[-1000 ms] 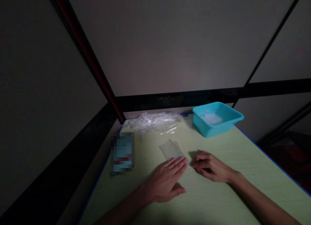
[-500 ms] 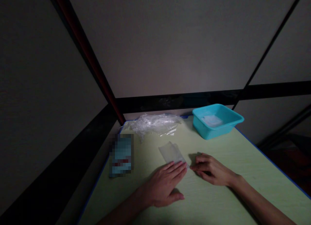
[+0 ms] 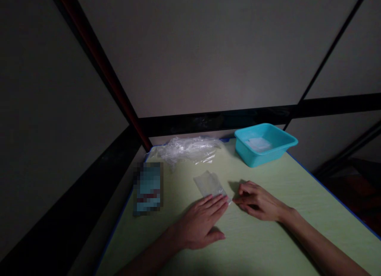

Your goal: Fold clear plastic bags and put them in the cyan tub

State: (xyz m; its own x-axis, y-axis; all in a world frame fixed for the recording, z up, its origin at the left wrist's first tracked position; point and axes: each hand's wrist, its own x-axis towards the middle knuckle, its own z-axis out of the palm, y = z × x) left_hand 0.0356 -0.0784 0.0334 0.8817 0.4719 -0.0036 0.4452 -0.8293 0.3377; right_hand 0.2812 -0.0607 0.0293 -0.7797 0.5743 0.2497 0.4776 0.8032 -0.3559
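Note:
A small clear plastic bag (image 3: 208, 182) lies flat on the pale green table. My left hand (image 3: 202, 222) rests palm down over the bag's near edge, fingers stretched out and thumb apart. At the bag's right corner is my right hand (image 3: 258, 201), its fingers curled and the fingertips pinched together on that corner. The part of the bag beneath my left fingers is hidden.
Crumpled clear plastic wrapping (image 3: 190, 149) lies along the table's back edge. A turquoise basin (image 3: 256, 159) with a whitish, flat item (image 3: 258, 144) inside stands at the back right. A blurred-out packet (image 3: 148, 188) sits by the left edge. Wall panels (image 3: 208, 61) close off the back.
The whole view has shifted slightly, so the table and its things appear a little higher. Both hands keep nearly the same places at the bag.

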